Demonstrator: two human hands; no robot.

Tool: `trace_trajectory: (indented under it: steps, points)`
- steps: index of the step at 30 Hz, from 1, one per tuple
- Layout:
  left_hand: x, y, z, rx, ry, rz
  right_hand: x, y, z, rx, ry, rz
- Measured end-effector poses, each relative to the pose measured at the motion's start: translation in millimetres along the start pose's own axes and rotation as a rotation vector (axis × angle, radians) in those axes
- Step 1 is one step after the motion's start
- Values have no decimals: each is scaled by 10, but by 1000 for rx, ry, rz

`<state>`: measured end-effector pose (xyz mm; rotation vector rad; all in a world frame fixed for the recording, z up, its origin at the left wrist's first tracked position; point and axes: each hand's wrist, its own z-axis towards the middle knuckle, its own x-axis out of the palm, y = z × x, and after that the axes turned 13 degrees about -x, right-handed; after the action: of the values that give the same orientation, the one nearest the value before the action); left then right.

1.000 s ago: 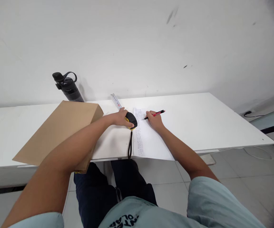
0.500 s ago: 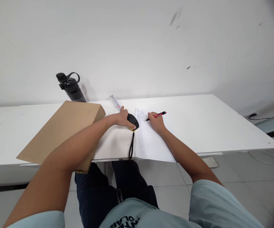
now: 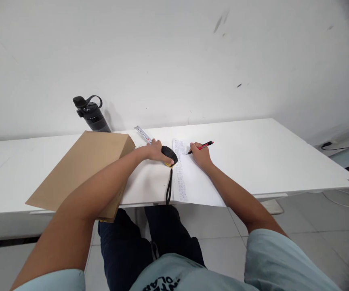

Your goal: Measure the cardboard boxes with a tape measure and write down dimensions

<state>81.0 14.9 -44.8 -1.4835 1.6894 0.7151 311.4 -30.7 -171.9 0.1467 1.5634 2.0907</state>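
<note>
My left hand (image 3: 156,152) is closed around a black and yellow tape measure (image 3: 169,155), with a length of its white blade (image 3: 143,135) sticking out toward the wall. A black wrist strap (image 3: 169,188) hangs from the case toward the table's front edge. In my right hand (image 3: 200,154) is a red and black pen (image 3: 205,145), its tip at the sheet of paper (image 3: 198,188). Handwriting fills a column along the paper's left side. My right wrist and forearm rest over the sheet's right part.
A brown cardboard box (image 3: 80,161) lies under my left forearm, partly past the front edge of the white table (image 3: 253,157). Behind it stands a black bottle (image 3: 92,115) by the wall. A black cable (image 3: 329,146) shows at the far right.
The tape blade has swung slightly to the left and its face has turned. Both hands keep their grip, and the pen tip stays at the paper. The whole view has shifted a little.
</note>
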Motion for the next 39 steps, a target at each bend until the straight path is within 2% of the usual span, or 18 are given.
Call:
trace_trajectory:
  steps: [3, 9, 25, 39]
  points:
    - [-21, -16, -63, -37, 4, -11, -1, 2, 3, 2, 4, 0]
    - [-109, 6, -202, -134, 93, -40, -4, 30, -3, 7, 33, 2]
    - [-34, 112, -60, -74, 81, -30, 4, -11, 13, -6, -15, -21]
    - [-67, 83, -145, -78, 92, -20, 0, -44, -22, -50, -23, -33]
